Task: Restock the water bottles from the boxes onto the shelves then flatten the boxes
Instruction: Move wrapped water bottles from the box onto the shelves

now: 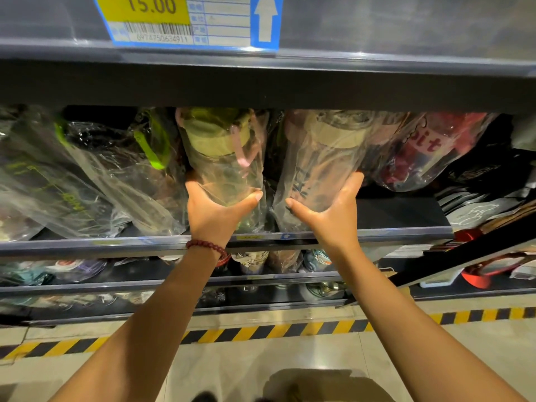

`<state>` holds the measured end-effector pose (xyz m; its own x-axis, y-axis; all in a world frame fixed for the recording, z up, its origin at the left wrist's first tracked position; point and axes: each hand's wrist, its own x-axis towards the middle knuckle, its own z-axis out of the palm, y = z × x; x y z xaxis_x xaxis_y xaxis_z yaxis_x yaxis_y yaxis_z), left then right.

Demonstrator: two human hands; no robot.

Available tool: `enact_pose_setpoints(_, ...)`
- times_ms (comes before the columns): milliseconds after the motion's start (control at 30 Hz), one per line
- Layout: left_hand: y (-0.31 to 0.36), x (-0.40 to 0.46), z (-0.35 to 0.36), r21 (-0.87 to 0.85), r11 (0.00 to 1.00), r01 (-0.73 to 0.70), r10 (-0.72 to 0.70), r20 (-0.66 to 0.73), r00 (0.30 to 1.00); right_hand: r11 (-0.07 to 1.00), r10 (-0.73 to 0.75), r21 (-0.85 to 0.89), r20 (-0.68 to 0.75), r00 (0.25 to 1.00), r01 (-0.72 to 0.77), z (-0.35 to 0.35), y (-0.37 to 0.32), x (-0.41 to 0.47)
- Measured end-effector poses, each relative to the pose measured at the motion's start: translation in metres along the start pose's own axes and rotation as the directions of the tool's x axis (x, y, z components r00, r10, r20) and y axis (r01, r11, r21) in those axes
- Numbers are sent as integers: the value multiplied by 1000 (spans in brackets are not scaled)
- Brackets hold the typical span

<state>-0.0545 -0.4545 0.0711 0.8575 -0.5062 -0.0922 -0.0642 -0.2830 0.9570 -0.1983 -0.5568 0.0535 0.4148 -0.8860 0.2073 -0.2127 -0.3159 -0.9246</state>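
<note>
Overhead, the upper shelf (261, 91) hangs close above. Left hand (214, 210) grips the green bottle (223, 158); right hand (333, 210) grips the beige bottle (322, 158), both wrapped, near the shelf lip (116, 243).

price tag (185, 21): top cut off | lower-shelf bottles (252, 264): too blurred to tell

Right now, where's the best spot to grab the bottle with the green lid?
Probably low on the body of the green-lidded bottle, coming from the front. Its lid leans back under the upper shelf, so only the bottom end faces out. The left hand already cups it there, through the slippery plastic wrap.
</note>
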Motion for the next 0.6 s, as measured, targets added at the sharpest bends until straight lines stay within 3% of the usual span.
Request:
enact_pose_setpoints(333,-4,-3,0,17,1000,-25,24,64,998,1000,18,-19,84,996,-17,-5,4,-4)
enact_pose_setpoints(600,-4,-2,-7,-37,997,-68,73,145,987,996,41,-87,60,997,-36,-11,-3,-5)
